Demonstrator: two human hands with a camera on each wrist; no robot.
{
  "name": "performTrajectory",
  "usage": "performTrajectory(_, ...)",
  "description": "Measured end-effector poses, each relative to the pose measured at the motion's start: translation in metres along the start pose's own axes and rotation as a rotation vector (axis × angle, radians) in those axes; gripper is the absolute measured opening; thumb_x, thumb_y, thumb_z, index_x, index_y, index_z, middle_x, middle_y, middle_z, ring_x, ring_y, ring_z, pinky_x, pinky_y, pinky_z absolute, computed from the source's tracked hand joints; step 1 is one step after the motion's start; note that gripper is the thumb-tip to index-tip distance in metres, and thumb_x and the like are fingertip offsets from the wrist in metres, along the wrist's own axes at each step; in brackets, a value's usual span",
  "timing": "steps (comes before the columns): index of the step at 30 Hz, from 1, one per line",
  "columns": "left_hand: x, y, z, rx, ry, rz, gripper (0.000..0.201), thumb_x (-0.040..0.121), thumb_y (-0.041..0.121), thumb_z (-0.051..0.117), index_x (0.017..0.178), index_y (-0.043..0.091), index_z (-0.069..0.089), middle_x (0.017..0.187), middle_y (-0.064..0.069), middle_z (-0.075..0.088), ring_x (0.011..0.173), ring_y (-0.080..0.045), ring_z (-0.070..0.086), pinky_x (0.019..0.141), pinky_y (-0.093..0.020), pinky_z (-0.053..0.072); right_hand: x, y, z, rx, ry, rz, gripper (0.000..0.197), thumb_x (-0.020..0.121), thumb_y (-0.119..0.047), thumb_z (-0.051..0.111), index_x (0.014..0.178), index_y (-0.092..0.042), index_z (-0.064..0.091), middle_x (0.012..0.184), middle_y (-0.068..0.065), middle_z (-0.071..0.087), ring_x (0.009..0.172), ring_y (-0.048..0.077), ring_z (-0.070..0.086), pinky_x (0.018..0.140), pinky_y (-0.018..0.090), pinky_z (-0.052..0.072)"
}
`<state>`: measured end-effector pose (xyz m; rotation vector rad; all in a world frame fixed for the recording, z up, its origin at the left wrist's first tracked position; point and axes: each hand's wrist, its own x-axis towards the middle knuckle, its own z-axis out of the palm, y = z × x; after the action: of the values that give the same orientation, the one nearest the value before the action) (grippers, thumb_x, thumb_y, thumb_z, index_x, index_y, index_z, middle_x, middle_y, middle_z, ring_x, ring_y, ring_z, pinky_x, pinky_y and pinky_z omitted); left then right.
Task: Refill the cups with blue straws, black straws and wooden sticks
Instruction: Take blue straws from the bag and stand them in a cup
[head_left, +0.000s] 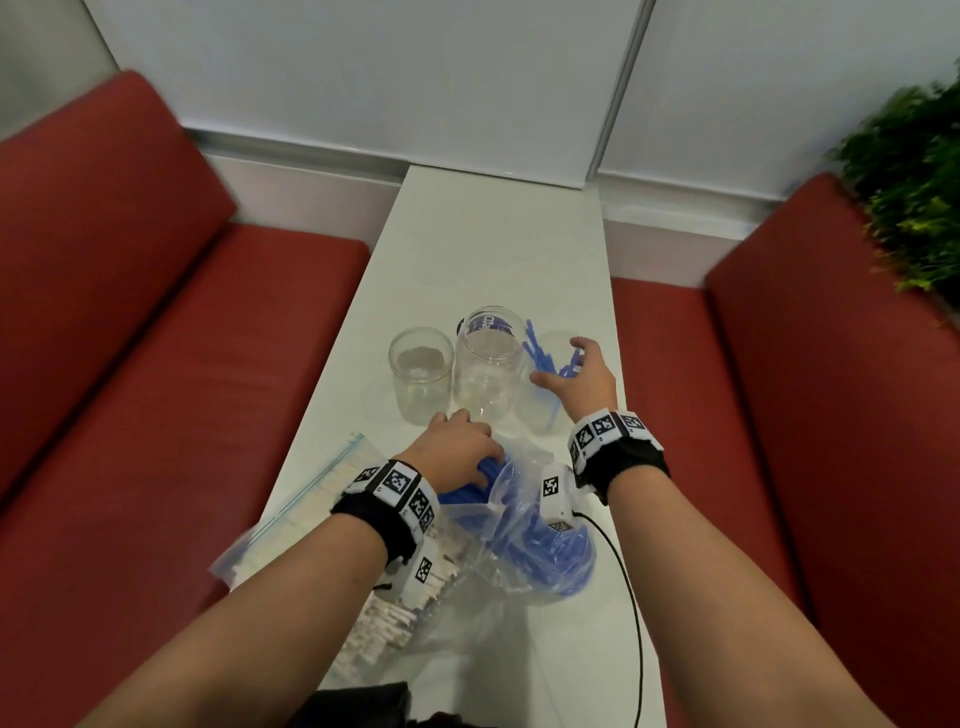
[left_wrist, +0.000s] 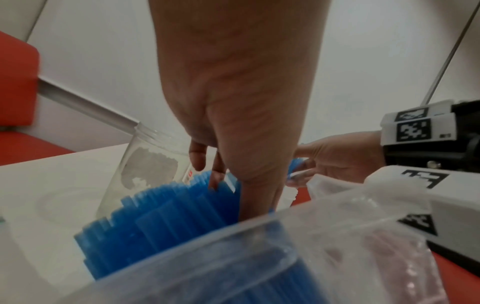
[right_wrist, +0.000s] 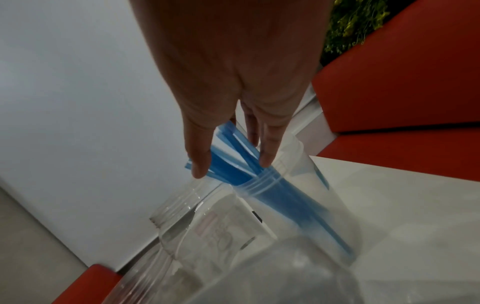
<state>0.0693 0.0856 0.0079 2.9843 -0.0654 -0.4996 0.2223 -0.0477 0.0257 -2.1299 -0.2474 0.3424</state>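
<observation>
Three clear cups stand in a row on the white table (head_left: 498, 249): a short left cup (head_left: 421, 384), a taller middle cup (head_left: 488, 379) and a right cup (head_left: 543, 415) (right_wrist: 298, 205). A few blue straws (head_left: 537, 353) (right_wrist: 233, 164) stand fanned out in the right cup. My right hand (head_left: 582, 379) (right_wrist: 228, 102) hovers over them with straight fingers, thumb and fingertips touching the bundle. My left hand (head_left: 457, 449) (left_wrist: 233, 123) reaches into a clear plastic bag (head_left: 519, 467) (left_wrist: 350, 226) and grips a bunch of the blue straws (head_left: 540, 551) (left_wrist: 161, 222) inside.
A zip bag of pale sticks (head_left: 322, 499) and a heap of white-wrapped pieces (head_left: 395, 618) lie near the table's left edge. A black cable (head_left: 628, 597) runs along the right side. Red benches (head_left: 156, 364) flank the table, with a green plant (head_left: 909, 182) at the far right.
</observation>
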Motion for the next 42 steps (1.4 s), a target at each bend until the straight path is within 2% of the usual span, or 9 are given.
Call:
performTrajectory(4,-0.003,-0.001,-0.005,0.017,0.047,0.005,0.034,0.092,0.038,0.059,0.127,0.04,0.059,0.115,0.006,0.063,0.107,-0.022,0.047,0.077,-0.034,0.027,-0.017,0.001,-0.012,0.07,0.015,-0.051,0.098,0.078,-0.031,0.087,0.156,-0.018,0.029,0.156,0.009,0.038,0.138,0.017,0.044,0.11,0.033,0.038)
performTrajectory(7,-0.007,0.0,-0.01,0.025,0.065,0.002,0.031,0.095,0.035,0.056,0.125,0.036,0.061,0.113,0.004,0.065,0.107,-0.022,0.05,0.078,-0.034,0.032,-0.047,0.002,-0.017,0.165,0.371,-0.164,0.056,0.088,-0.027,0.074,0.139,-0.022,0.052,0.13,0.001,0.057,0.101,-0.011,0.054,0.098,0.034,0.045)
performTrajectory(9,-0.009,0.0,-0.014,-0.01,0.048,-0.019,0.027,0.096,0.031,0.055,0.122,0.027,0.063,0.113,0.0,0.064,0.107,-0.024,0.053,0.083,-0.036,0.04,-0.067,0.002,-0.013,0.175,0.495,-0.275,0.025,0.089,-0.018,0.065,0.114,-0.022,0.064,0.103,-0.004,0.064,0.087,-0.003,0.056,0.087,0.037,0.05)
performTrajectory(15,-0.022,0.005,-0.035,-0.213,-0.07,-0.049,0.022,0.095,0.013,0.057,0.115,0.006,0.064,0.108,-0.014,0.065,0.101,-0.029,0.062,0.084,-0.032,0.044,-0.115,0.004,0.019,-0.054,-0.487,-0.206,0.051,0.083,-0.012,0.069,0.131,-0.021,0.054,0.114,-0.002,0.066,0.103,0.017,0.062,0.086,0.023,0.048)
performTrajectory(21,-0.041,-0.007,-0.059,-0.325,-0.017,-0.068,0.024,0.091,0.018,0.063,0.113,0.01,0.067,0.108,-0.006,0.068,0.094,-0.019,0.063,0.083,-0.029,0.051,-0.123,0.009,0.047,-0.615,-0.409,-0.089,0.031,0.091,-0.034,0.066,0.116,-0.019,0.055,0.114,0.005,0.066,0.112,0.029,0.06,0.097,0.041,0.036)
performTrajectory(24,-0.05,-0.017,-0.068,-0.618,0.097,-0.042,0.028,0.088,0.019,0.069,0.116,0.02,0.064,0.095,-0.006,0.069,0.074,-0.011,0.064,0.067,-0.018,0.053,-0.125,0.008,0.045,-0.557,-0.301,-0.121,0.012,0.099,-0.033,0.053,0.094,-0.022,0.052,0.094,0.001,0.065,0.101,0.029,0.061,0.089,0.041,0.028)
performTrajectory(29,-0.061,-0.027,-0.074,-1.409,0.305,-0.078,0.047,0.092,0.053,0.057,0.124,0.019,0.06,0.098,-0.01,0.072,0.085,-0.024,0.071,0.084,-0.036,0.059,-0.126,-0.008,0.03,-0.392,-0.203,-0.193,0.025,0.105,-0.039,0.043,0.106,-0.018,0.056,0.09,0.003,0.071,0.078,0.014,0.047,0.094,0.039,0.027)
performTrajectory(33,-0.055,-0.027,-0.07,-1.487,0.438,-0.244,0.056,0.101,0.05,0.038,0.112,0.003,0.065,0.093,-0.018,0.068,0.078,-0.026,0.067,0.078,-0.038,0.057,-0.128,-0.032,0.013,-0.076,-0.219,-0.273,0.015,0.106,-0.033,0.047,0.106,-0.02,0.055,0.087,0.004,0.07,0.089,0.02,0.06,0.088,0.033,0.04)
performTrajectory(42,-0.037,0.006,-0.046,-1.809,0.158,-0.308,0.052,0.103,0.042,0.041,0.11,-0.006,0.062,0.093,-0.021,0.067,0.088,-0.031,0.07,0.087,-0.039,0.057,-0.128,-0.122,-0.042,0.495,-0.084,-0.488,0.006,0.104,-0.013,0.053,0.1,-0.009,0.052,0.074,0.008,0.054,0.069,0.017,0.055,0.069,0.026,0.051)
